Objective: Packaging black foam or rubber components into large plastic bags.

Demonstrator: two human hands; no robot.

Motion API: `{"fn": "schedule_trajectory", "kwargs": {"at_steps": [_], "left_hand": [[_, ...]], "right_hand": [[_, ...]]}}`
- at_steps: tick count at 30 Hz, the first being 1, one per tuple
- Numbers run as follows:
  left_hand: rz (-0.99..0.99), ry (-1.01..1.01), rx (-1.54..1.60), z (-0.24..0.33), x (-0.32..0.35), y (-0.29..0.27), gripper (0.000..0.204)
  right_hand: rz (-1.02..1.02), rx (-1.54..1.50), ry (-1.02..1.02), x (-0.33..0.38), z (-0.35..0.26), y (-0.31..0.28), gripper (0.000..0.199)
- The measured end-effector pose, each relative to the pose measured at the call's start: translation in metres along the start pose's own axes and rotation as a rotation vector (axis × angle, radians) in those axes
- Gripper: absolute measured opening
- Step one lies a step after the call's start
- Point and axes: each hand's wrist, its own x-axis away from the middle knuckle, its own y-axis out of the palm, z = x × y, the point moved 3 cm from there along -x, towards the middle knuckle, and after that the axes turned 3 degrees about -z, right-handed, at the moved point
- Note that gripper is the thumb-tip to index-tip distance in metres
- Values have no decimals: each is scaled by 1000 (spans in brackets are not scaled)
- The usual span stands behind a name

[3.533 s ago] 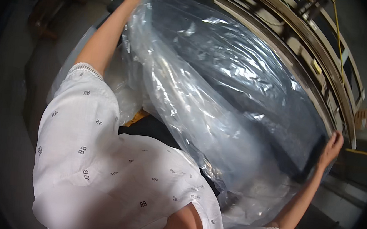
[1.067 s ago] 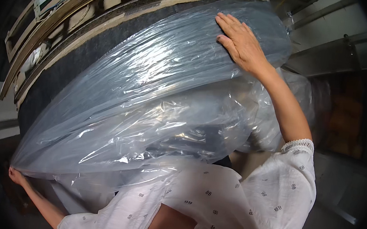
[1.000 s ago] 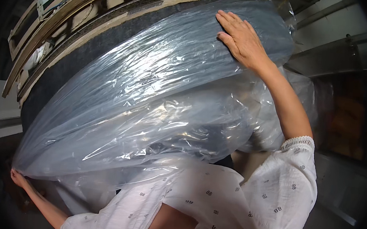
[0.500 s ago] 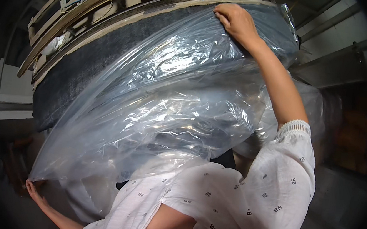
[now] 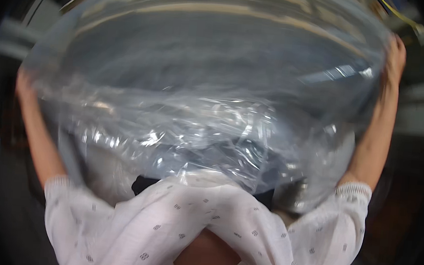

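A wide sheet of clear plastic film (image 5: 212, 125) is spread between my two raised hands, bulging away from me. My left hand (image 5: 25, 86), blurred by motion, grips its left edge. On the far right, my right hand (image 5: 395, 60) is closed around the other edge, higher up than the left. The near part of the film hangs in shiny creases against the front of my white shirt. Through the film shows a dark grey, cloth-like work surface (image 5: 204, 46), hazy and smeared.
Beyond the grey surface runs a pale strip with wooden framing, blurred behind the film. A yellow cord (image 5: 401, 17) hangs at the upper right. More crumpled clear plastic (image 5: 110, 174) lies low on the left, beside my body.
My left hand has risen from the lower left with its edge of film. My right hand has moved outward to the right. The film has lifted off the grey surface and spread wide.
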Motion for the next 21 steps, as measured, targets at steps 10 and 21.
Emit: {"fn": "schedule_trajectory", "kwargs": {"at_steps": [10, 21], "left_hand": [[279, 303, -217, -96, -43, 219, 22], [276, 218, -328, -85, -67, 272, 27]], "right_hand": [[-116, 481, -38, 26, 148, -39, 28], [-110, 704, 17, -13, 178, -61, 41]]}}
